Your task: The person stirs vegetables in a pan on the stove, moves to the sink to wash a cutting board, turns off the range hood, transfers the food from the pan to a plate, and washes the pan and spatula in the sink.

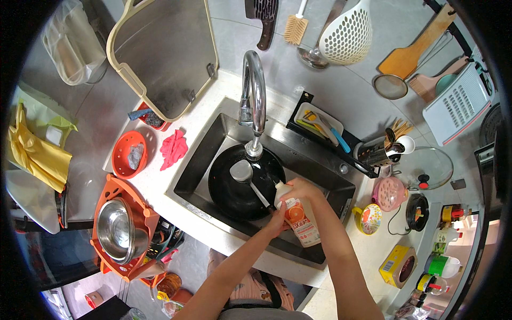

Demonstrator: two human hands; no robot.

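A black wok (224,188) lies in the stainless steel sink (188,176) under the chrome faucet (260,92). Across the wok rests a metal wok spatula (241,172), its head towards the faucet. My right hand (302,190) grips the neck of a white plastic bottle (306,228) with an orange on its label; the bottle tilts with its opening over the wok's right edge. Close beside the bottle, my left hand (277,223) is at the spatula's handle end, fingers partly behind the bottle. Which of the two it grips is not plain.
Left of the sink are a pink cloth (174,149), a red plastic basket (118,154) and steel bowls (114,228) on an orange rack (150,214). A utensil holder (372,152), a yellow patterned cup (369,219) and a yellow box (396,266) stand right. Tools hang on the wall, including a cleaver (266,24).
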